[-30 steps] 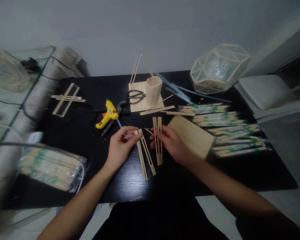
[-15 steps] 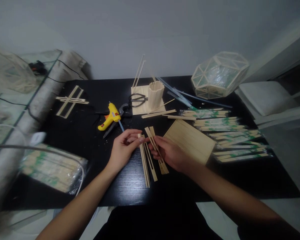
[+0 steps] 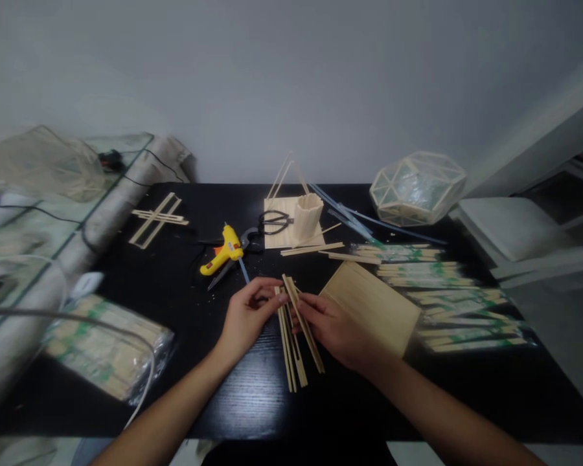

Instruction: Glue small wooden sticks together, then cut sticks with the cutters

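Over toward the left fingers (image 3: 271, 306) leans the right bunch of sticks (image 3: 313, 343), which stood more upright and farther off a second ago. It looks thinner now, turned onto its side, so the two bunches are close together and it is hard to tell if they touch. The left hand (image 3: 244, 317) pinches the left bunch of sticks (image 3: 286, 349) near its top, thumb against finger, with the long ends hanging down toward the person. The right fingers (image 3: 309, 300) are pinched narrow too, and the right hand (image 3: 334, 327) has its bunch up near the top. Both bunches are between the hands, over the black tabletop (image 3: 243, 417). Just past the left fingers is a yellow glue gun (image 3: 223, 252), with a dark tool (image 3: 249, 239) beside it. Straight beyond the fingers, a stick cup (image 3: 308, 220) stands on a wooden board (image 3: 276, 240), with black loop handles (image 3: 274, 222) next to it. A flat wood panel (image 3: 376, 304) lies close by the right fingers, partly behind the right arm, so it takes up room on that side. Farther right are wrapped sticks (image 3: 454, 301). Well left of the fingers are a crossed stick frame (image 3: 158, 219) and a bag of sticks (image 3: 107, 343), with a pale cord (image 3: 148, 378) bending over the bag.
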`<move>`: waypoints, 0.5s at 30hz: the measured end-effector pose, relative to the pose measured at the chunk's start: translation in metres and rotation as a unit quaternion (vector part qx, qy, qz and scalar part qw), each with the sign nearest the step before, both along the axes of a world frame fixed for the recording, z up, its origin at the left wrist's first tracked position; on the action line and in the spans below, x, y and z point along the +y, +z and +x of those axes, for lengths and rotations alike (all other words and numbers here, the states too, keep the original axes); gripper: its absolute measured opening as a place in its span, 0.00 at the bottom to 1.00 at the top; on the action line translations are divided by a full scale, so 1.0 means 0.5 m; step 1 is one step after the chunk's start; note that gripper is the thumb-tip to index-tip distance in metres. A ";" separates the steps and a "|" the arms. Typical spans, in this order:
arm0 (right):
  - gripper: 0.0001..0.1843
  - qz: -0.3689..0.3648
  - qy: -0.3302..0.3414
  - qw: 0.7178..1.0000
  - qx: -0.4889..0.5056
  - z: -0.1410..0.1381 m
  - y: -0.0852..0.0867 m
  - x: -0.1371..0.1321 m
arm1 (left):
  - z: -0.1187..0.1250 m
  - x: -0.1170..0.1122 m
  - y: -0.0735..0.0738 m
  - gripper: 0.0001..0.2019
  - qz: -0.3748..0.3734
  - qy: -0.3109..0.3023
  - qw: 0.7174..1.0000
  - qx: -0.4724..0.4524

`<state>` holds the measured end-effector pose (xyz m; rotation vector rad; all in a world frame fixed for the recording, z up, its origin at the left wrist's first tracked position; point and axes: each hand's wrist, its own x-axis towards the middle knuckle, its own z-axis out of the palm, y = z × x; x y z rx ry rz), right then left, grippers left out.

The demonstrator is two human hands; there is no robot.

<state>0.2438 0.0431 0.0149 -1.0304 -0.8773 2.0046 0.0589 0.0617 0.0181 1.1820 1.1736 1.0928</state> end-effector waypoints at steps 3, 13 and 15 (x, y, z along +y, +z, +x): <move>0.20 0.031 0.002 0.998 -0.048 0.001 0.003 0.001 | 0.001 0.000 -0.003 0.15 0.003 0.002 1.000 0.016; 0.22 0.068 0.015 0.993 -0.093 0.001 -0.011 0.004 | 0.003 0.003 -0.005 0.15 0.004 -0.002 1.000 0.007; 0.21 0.072 0.022 0.993 -0.093 0.002 -0.015 0.003 | 0.003 0.003 -0.008 0.15 0.002 -0.003 1.000 0.002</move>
